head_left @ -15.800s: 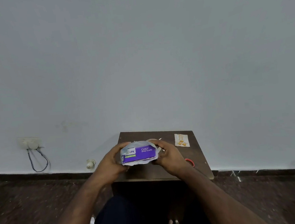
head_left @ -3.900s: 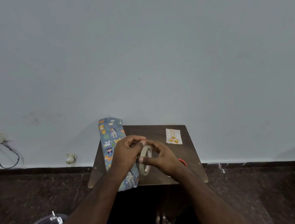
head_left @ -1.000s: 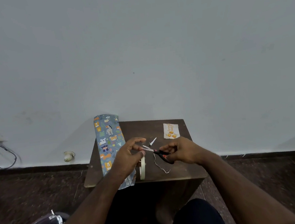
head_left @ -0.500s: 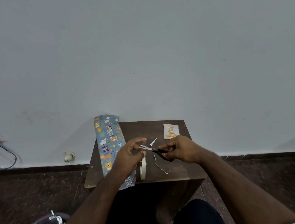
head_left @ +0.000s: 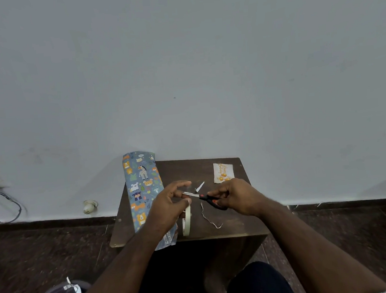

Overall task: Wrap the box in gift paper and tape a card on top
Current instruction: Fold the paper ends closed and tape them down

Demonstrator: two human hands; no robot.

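Only 1 view here, the head cam looking down at a small brown table [head_left: 212, 168].

The wrapped box [head_left: 142, 187], covered in animal-print gift paper, lies along the table's left side, its near end hanging over the front edge and partly hidden by the left arm. So the wrapping looks basically done, though I can't see whether the ends are sealed.

The left hand [head_left: 168, 203] pinches something small, probably a bit of tape, just above the tape roll [head_left: 186, 220] standing on edge. The right hand [head_left: 235, 196] grips the red-handled scissors [head_left: 203, 197], blades pointed at that pinch. The 2 hands are close but not touching.

The card [head_left: 223, 172] sits at the far right corner, well apart from the box. Taping it on is still left.
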